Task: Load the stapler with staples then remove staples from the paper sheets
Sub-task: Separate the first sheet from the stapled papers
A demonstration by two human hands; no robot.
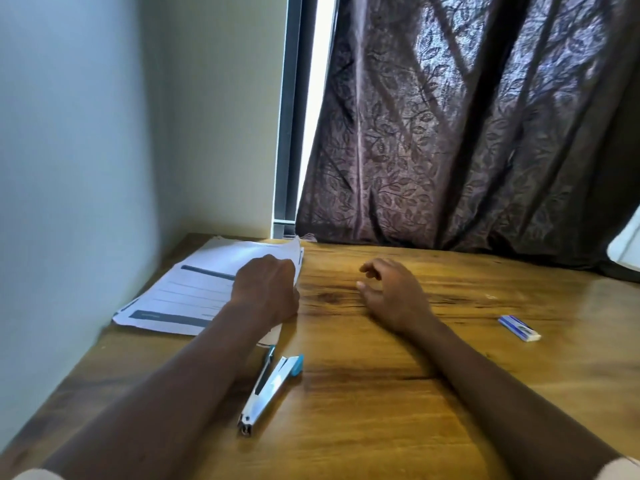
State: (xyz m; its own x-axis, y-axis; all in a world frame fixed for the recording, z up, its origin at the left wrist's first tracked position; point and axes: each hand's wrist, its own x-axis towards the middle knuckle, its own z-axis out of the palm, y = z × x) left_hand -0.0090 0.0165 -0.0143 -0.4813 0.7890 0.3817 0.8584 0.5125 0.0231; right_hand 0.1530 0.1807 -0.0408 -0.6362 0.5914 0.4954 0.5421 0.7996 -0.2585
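A stack of printed paper sheets [194, 289] lies at the back left of the wooden table [381, 393]. My left hand [266, 289] grips the right edge of the top sheets, which curl upward. My right hand [391, 292] hovers just over the table to the right of the papers, fingers loosely bent and holding nothing. A silver stapler with blue ends [268, 389] lies swung open on the table between my forearms. A small blue and white staple box [518, 328] lies far to the right.
A pale wall [69, 168] runs along the table's left side. A dark patterned curtain [467, 133] hangs behind the table's back edge. A white object [627, 244] shows at the right edge.
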